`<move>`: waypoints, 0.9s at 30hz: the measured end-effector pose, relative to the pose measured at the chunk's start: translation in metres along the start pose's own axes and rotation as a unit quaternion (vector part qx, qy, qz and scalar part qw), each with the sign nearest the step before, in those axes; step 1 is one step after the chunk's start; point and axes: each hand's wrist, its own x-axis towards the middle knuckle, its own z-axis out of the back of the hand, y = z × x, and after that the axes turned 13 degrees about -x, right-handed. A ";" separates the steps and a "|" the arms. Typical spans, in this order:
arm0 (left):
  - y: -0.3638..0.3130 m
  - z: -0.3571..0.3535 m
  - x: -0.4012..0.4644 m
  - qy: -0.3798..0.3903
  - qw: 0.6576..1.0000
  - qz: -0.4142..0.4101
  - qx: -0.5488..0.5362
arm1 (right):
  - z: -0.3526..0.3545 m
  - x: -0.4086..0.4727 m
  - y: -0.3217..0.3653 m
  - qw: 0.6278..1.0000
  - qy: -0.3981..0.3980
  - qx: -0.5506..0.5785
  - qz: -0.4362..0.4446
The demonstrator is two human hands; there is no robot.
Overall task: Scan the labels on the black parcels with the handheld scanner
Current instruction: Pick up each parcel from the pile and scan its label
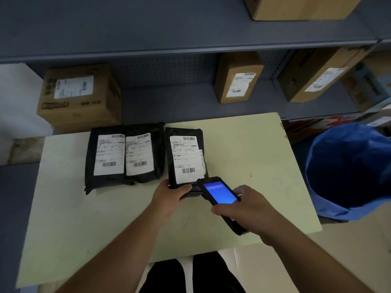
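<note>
Three black parcels with white labels lie on a pale yellow table [84,218]. The left parcel [105,157] and the middle parcel [146,153] overlap side by side. The right parcel [186,155] is tilted up at its near edge, gripped there by my left hand [171,195]. My right hand [247,210] holds the black handheld scanner [220,193], its blue screen lit, with its head just below the right parcel's lower barcode.
A blue-lined bin [349,170] stands right of the table. Grey shelving [169,49] behind holds cardboard boxes: one at left [78,96], two at right [237,79] [317,77], one above [300,7]. My legs show below the table's near edge.
</note>
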 end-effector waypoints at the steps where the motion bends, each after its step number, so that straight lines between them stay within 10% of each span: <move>1: 0.001 -0.006 0.002 -0.003 1.000 0.006 -0.004 | 0.003 0.002 -0.004 1.000 0.001 0.001 -0.002; 27: 0.008 -0.134 0.078 -0.005 0.999 0.036 -0.008 | 0.066 0.043 -0.066 0.997 -0.006 0.054 -0.052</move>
